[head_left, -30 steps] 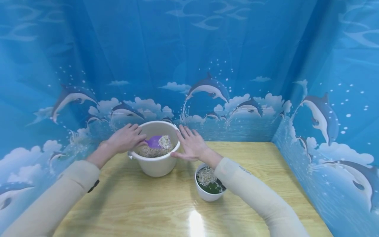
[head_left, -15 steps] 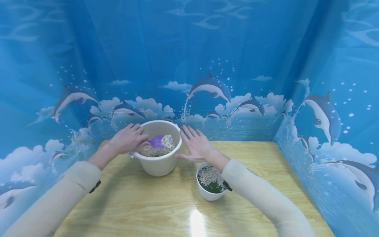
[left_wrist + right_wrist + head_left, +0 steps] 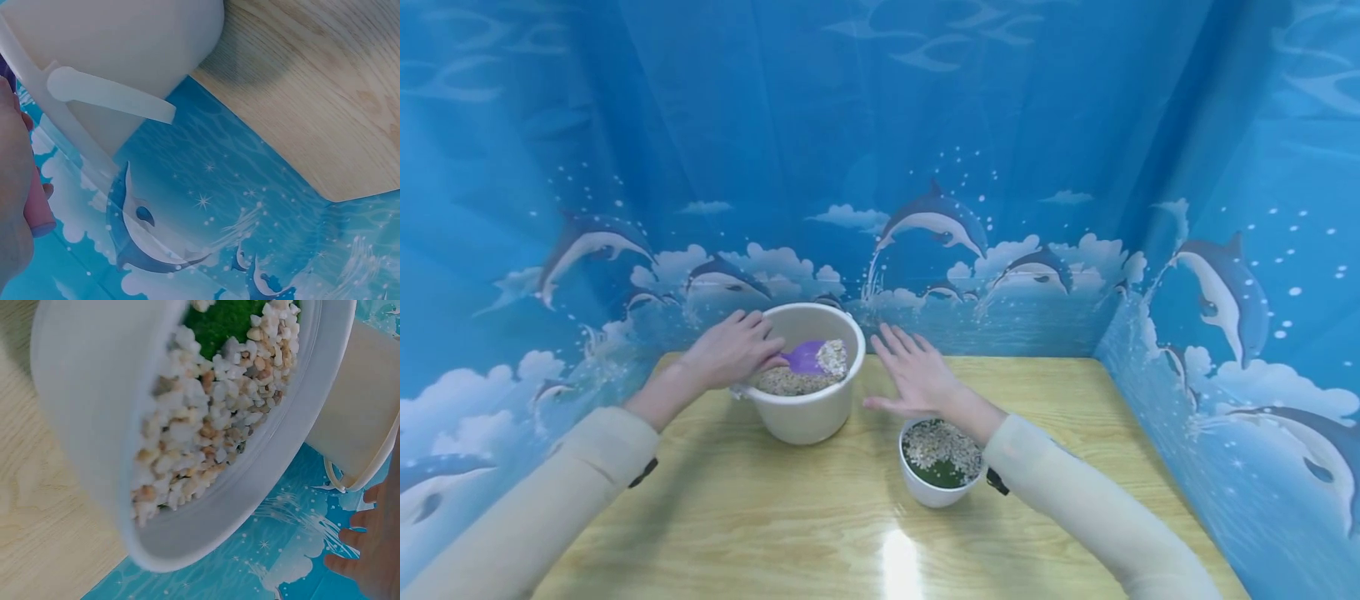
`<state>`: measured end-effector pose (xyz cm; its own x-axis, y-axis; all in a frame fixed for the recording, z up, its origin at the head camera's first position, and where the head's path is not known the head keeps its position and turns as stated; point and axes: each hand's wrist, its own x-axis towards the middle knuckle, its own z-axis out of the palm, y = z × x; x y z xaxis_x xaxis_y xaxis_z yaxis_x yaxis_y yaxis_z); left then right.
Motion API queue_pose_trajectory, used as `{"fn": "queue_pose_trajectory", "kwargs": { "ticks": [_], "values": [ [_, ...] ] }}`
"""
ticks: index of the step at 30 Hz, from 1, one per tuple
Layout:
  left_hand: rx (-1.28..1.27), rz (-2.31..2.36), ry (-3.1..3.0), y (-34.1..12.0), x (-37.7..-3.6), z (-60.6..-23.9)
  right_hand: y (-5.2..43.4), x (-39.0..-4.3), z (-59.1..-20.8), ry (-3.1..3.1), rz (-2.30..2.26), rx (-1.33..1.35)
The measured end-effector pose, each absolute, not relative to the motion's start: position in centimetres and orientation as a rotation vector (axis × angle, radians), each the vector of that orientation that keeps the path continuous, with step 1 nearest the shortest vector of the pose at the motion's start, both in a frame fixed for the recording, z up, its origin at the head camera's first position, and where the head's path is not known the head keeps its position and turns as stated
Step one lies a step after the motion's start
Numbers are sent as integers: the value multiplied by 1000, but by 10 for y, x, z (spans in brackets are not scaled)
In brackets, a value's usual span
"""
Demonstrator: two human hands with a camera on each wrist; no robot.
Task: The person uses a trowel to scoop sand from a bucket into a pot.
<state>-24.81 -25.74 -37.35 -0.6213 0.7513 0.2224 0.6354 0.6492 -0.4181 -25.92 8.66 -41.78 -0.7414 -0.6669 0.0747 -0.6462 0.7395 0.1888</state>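
Holding the scoop (image 3: 805,357) loaded over the bucket (image 3: 803,422), the left hand (image 3: 730,350) has its fingers curled round the handle (image 3: 40,209); that gravel (image 3: 832,358) hasn't been tipped out yet. Right hand (image 3: 917,375) has hold of nothing, fingers straight and spread, just beside the bucket with its wrist over the pot's far edge. The pot (image 3: 934,495) is upright on the table (image 3: 760,517), right of the bucket. I'd call it partway: gravel covers a good bit of the pot, but a green patch (image 3: 940,475) near the front is bare, and there's plenty left in the bucket
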Motion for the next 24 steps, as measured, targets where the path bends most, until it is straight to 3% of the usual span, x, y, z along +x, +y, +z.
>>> {"fn": "queue_pose_trajectory", "kwargs": {
  "ticks": [24],
  "values": [
    [-1124, 393, -2469, -226, -235, -372, 141, -231, -428, -2762, -91, 1162]
  ]
}}
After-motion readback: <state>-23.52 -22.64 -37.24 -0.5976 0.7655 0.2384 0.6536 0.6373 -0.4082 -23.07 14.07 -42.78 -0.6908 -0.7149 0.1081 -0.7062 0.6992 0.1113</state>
